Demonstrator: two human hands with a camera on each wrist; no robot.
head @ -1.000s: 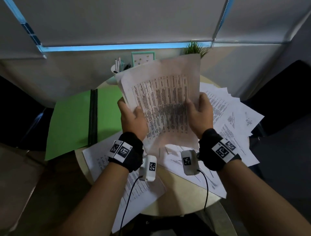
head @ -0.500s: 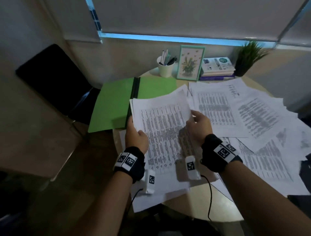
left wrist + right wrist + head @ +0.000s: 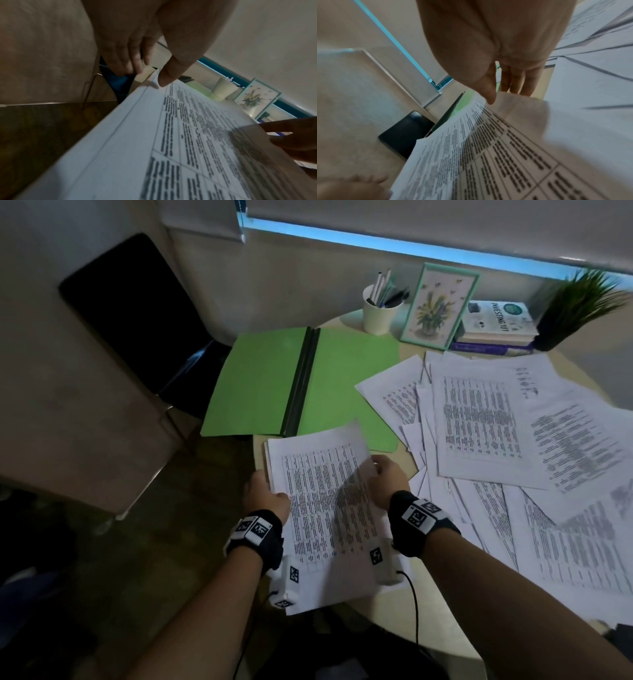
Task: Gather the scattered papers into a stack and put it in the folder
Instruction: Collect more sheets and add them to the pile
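Observation:
I hold a stack of printed papers (image 3: 329, 508) nearly flat over the near left part of the round table. My left hand (image 3: 265, 494) pinches its left edge, thumb on top (image 3: 164, 79) and fingers underneath. My right hand (image 3: 388, 479) grips the right edge, thumb on top (image 3: 489, 94) and fingers below. The green folder (image 3: 260, 381) lies open just beyond the stack, its dark spine (image 3: 301, 381) down the middle. Several loose printed sheets (image 3: 496, 433) lie overlapping on the right half of the table.
At the table's far edge stand a white pen cup (image 3: 378, 309), a framed flower picture (image 3: 440, 306), stacked books (image 3: 496, 326) and a small potted plant (image 3: 579, 306). A dark chair (image 3: 137, 309) stands left of the table; the table edge (image 3: 394, 642) curves close to me.
The stack came down from upright in front of my face to nearly flat over the table's near left, just short of the folder. Both hands kept their hold.

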